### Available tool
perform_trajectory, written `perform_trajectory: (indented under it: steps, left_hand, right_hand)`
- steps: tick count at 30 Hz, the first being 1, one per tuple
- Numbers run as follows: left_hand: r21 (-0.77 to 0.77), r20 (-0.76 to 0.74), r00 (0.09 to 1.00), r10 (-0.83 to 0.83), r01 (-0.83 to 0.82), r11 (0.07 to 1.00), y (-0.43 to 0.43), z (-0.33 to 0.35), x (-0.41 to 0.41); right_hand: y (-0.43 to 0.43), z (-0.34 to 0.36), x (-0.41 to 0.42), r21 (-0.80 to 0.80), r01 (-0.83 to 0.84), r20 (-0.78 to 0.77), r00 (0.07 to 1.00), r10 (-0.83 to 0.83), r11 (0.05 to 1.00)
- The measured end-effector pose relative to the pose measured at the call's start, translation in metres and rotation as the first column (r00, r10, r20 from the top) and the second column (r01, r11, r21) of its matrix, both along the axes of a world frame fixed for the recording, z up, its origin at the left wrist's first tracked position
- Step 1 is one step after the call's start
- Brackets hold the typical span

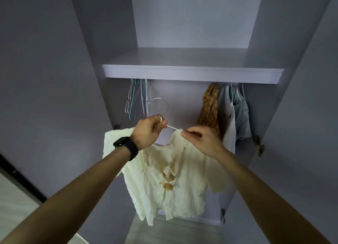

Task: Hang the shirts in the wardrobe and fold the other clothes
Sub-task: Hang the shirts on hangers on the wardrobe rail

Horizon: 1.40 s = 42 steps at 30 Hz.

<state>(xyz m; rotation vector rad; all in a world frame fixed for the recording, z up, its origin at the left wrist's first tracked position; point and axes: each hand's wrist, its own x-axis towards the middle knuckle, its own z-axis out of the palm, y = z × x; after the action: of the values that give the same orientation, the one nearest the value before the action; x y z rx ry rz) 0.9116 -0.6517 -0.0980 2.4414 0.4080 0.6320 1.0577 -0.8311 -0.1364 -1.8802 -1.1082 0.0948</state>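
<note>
Hanger [161, 114] hook up, cream shirt [170, 185] hanging lengthwise

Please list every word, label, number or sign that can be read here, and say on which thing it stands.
None can be read.
Neck label of the cream shirt: a small dark mark, too small to read.
Print on the white hanging top: dark shapes, not legible.
Black smartwatch: screen faces away.

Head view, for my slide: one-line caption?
Both hands fit a cream shirt onto a hanger before the wardrobe.
</note>
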Motion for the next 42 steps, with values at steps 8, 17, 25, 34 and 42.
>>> perform_trajectory:
  steps: [8,17,25,34,42]
  left_hand:
    - [-0.066,0.046,0.984,0.170,-0.167,0.984,0.026,0.006,-0.006]
    - [-0.016,-0.021,0.983,0.184,-0.184,0.983,0.013,-0.010,-0.001]
    - [-0.033,-0.082,0.991,0.110,-0.113,0.993,0.003,-0.030,0.010]
    - [-0.056,-0.110,0.994,-0.025,0.019,0.998,0.025,-0.049,0.038]
    - [0.048,-0.160,0.982,-0.101,0.110,0.993,0.090,-0.060,0.063]
  right_hand:
    - [-0.043,-0.033,0.031,-0.298,0.160,0.023,0.987,-0.161,0.941]
    - [-0.064,-0.061,0.048,-0.590,0.296,0.134,0.953,-0.271,0.751]
    - [-0.035,-0.038,0.018,-0.325,0.091,0.324,0.946,0.020,0.941]
    - [-0.016,-0.040,0.008,-0.341,0.147,0.437,0.899,0.018,0.928]
    - [0.018,-0.026,-0.001,-0.475,0.334,0.403,0.905,-0.136,0.814]
